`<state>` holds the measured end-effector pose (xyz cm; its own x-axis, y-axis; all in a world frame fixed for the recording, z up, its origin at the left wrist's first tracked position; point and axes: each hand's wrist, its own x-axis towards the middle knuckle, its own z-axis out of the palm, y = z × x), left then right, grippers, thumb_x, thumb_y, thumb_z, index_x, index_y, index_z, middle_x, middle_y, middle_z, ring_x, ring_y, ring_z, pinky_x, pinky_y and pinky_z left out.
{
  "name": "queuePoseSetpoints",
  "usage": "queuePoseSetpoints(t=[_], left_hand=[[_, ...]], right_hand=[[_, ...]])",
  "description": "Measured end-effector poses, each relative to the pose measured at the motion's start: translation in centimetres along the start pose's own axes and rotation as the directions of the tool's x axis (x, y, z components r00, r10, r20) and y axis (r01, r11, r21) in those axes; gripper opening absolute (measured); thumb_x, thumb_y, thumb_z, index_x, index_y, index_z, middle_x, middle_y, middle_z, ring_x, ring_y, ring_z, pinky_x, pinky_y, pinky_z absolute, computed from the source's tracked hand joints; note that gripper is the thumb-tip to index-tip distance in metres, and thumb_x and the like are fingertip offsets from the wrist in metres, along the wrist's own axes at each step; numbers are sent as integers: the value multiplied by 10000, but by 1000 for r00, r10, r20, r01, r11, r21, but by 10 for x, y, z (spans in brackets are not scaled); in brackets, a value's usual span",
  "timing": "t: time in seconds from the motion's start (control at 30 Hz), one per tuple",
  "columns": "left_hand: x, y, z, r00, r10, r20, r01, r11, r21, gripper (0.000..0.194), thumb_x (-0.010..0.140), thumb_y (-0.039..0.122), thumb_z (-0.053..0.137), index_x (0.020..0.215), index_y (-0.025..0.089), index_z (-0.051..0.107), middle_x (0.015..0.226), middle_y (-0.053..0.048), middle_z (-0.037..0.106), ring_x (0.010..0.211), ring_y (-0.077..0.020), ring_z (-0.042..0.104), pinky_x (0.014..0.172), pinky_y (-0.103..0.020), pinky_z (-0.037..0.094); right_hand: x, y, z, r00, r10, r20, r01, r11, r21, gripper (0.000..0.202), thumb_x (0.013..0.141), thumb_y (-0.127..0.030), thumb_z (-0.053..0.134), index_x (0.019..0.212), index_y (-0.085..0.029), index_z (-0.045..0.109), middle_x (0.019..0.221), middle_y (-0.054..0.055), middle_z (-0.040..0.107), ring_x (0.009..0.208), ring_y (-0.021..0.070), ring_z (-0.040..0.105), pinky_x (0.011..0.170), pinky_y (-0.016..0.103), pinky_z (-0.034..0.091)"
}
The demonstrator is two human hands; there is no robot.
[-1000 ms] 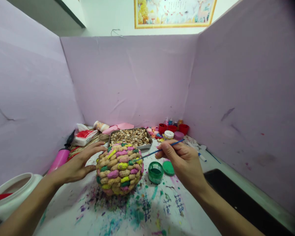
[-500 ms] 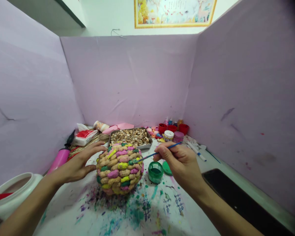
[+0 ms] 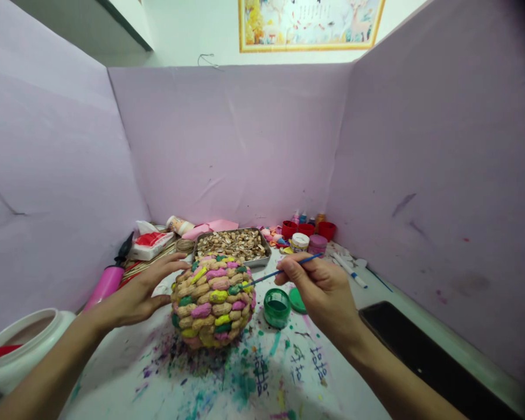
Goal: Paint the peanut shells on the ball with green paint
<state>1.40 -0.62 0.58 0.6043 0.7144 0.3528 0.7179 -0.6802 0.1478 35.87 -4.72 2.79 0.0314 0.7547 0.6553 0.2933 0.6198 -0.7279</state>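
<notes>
A round ball covered in peanut shells [image 3: 210, 303], some painted pink, yellow and green, sits on the paint-stained table. My left hand [image 3: 151, 289] rests against its left side, thumb and fingers spread apart. Pinched in my right hand [image 3: 317, 286] is a thin blue paintbrush [image 3: 273, 275], its tip touching a green shell on the ball's right part. Just below the brush, an open jar of green paint [image 3: 277, 308] stands beside its green lid [image 3: 297, 300], which my right hand partly covers.
Behind the ball lies a metal tray of peanut shells [image 3: 258, 256]. Red cups [image 3: 327, 230] and paint jars [image 3: 300, 241] stand at the back right. A black phone-like slab [image 3: 420, 361] lies right; a white tub [image 3: 48, 326] and pink pump [image 3: 106, 284] are left. Lilac panels [image 3: 236, 146] enclose the table.
Almost nothing differs. The brush tip stays on the same green shell, with my right hand shifted very slightly. My left hand keeps its place on the ball.
</notes>
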Motion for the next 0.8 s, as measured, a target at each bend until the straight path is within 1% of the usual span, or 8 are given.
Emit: queuePoseSetpoints(t=[0.17, 0.3, 0.4, 0.53, 0.7, 0.8], left_hand=[[1, 2, -1, 1000, -9, 18, 9, 1000, 4, 466, 893, 351, 496, 1344, 315, 387, 1471, -95, 383, 1347, -327, 348, 1051, -519, 376], [0, 2, -1, 1000, -17, 23, 17, 1000, 4, 456, 901, 352, 484, 1343, 312, 381, 1466, -98, 386, 1343, -327, 354, 1050, -534, 373], [0, 2, -1, 999, -14, 33, 14, 1000, 6, 447, 904, 341, 476, 1339, 309, 378, 1451, -102, 401, 1337, -325, 361, 1049, -538, 374], [1, 4, -2, 1000, -7, 30, 6, 1000, 13, 461, 893, 308, 495, 1337, 307, 374, 1437, -106, 414, 1331, -323, 370, 1049, -534, 377], [3, 9, -4, 1000, 18, 10, -18, 1000, -2, 460, 892, 283, 489, 1338, 313, 378, 1440, -85, 413, 1332, -310, 371, 1044, -512, 394], [3, 9, -4, 1000, 16, 11, -16, 1000, -5, 470, 887, 291, 497, 1342, 313, 378, 1436, -87, 418, 1325, -313, 381, 1047, -512, 390]], right_hand=[[1, 1, 1, 1000, 16, 16, -17, 999, 32, 251, 858, -323, 548, 685, -184, 667, 572, 6, 700, 539, 133, 641, 537, 235, 485], [1, 0, 0, 1000, 28, -4, -28, 1000, 10, 233, 848, -321, 558, 700, -180, 671, 574, 12, 701, 519, 136, 629, 510, 238, 475], [0, -2, -1, 999, 33, -7, -32, 999, 37, 230, 846, -319, 558, 698, -182, 669, 568, 12, 702, 518, 136, 634, 506, 236, 483], [-4, -3, 3, 1000, 0, 31, -2, 997, 75, 219, 851, -299, 556, 701, -187, 668, 565, 2, 695, 515, 129, 631, 500, 231, 481], [-6, 0, 9, 999, -40, 11, 38, 994, 107, 192, 848, -272, 563, 722, -194, 685, 594, 2, 703, 538, 133, 646, 523, 243, 503], [-7, 0, 11, 996, -84, -1, 84, 990, 114, 216, 844, -245, 567, 673, -198, 691, 624, 10, 711, 571, 136, 656, 556, 252, 517]])
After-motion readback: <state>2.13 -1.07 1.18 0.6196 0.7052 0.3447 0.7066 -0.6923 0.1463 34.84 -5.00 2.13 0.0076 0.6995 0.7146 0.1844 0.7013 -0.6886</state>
